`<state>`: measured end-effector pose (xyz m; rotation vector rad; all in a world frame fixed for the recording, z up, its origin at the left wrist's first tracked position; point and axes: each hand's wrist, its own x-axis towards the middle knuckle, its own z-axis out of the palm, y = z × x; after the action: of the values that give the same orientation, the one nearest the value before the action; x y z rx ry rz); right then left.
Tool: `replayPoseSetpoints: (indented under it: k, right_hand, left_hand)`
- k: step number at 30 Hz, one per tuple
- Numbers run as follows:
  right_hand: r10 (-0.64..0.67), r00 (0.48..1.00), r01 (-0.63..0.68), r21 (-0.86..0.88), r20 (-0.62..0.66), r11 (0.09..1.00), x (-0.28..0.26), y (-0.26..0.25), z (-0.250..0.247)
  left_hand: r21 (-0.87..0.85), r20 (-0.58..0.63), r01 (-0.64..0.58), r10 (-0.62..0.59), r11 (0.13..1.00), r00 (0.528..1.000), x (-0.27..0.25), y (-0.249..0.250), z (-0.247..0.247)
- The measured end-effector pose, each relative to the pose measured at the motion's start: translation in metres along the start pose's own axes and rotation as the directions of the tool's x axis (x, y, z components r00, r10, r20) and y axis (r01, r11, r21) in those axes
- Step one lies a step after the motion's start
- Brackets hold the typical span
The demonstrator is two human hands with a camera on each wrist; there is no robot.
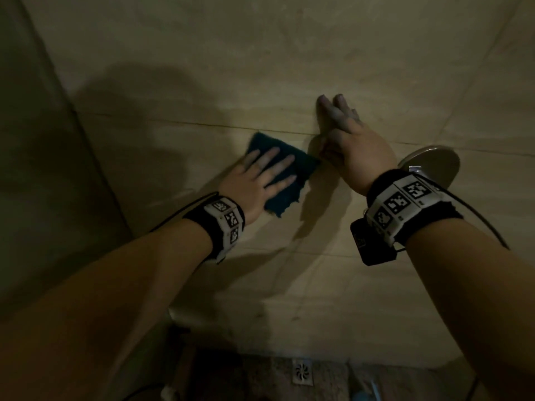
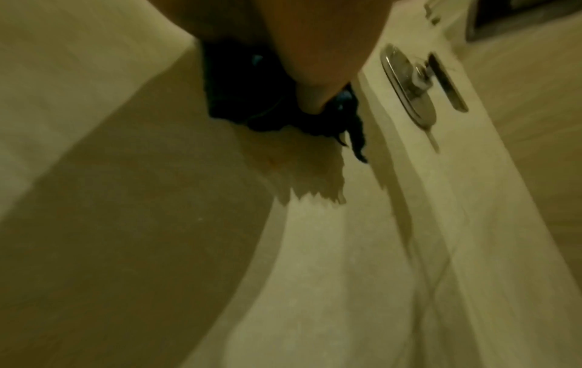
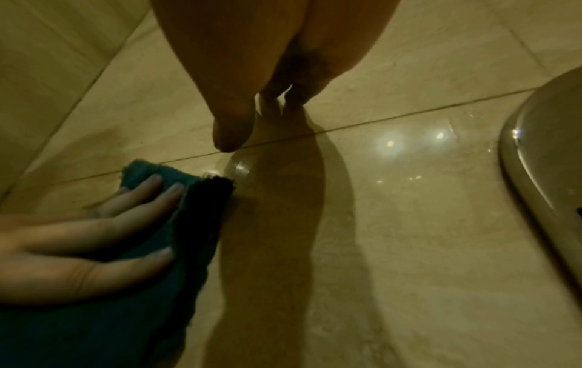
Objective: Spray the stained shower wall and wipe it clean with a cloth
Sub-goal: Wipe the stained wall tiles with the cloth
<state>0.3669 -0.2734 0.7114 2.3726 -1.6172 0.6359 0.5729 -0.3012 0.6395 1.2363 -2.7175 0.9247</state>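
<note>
A dark teal cloth lies flat against the beige tiled shower wall. My left hand presses on it with straight, spread fingers; the right wrist view shows the cloth under that left hand. In the left wrist view the cloth's frayed edge hangs below my palm. My right hand is just right of the cloth, fingers straight and together, tips touching the wall and holding nothing. The tile beside it has a wet sheen. No spray bottle is in view.
A round chrome wall plate sits close behind my right wrist, and the left wrist view shows the chrome plate with a lever. A wall corner runs down the left. A floor drain lies below.
</note>
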Motion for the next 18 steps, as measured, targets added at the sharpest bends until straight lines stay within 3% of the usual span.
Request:
replayPoseSetpoints:
  k: [8,13,18]
  right_hand:
    - [-0.026,0.996,0.020,-0.062,-0.091,0.998,-0.013,0.005,0.011]
    - [0.004,0.997,0.012,-0.218,0.073,0.976,-0.021,0.011,0.021]
    - [-0.009,0.999,0.014,-0.160,0.030,0.987,-0.021,0.011,0.022]
  left_hand:
    - [-0.025,0.066,-0.097,0.099,0.995,0.993,-0.013,0.007,0.028]
    - [0.010,0.164,0.026,-0.027,1.000,0.986,-0.021,-0.011,0.022]
    - [-0.046,0.002,0.201,-0.201,0.979,0.980,-0.016,-0.035,-0.006]
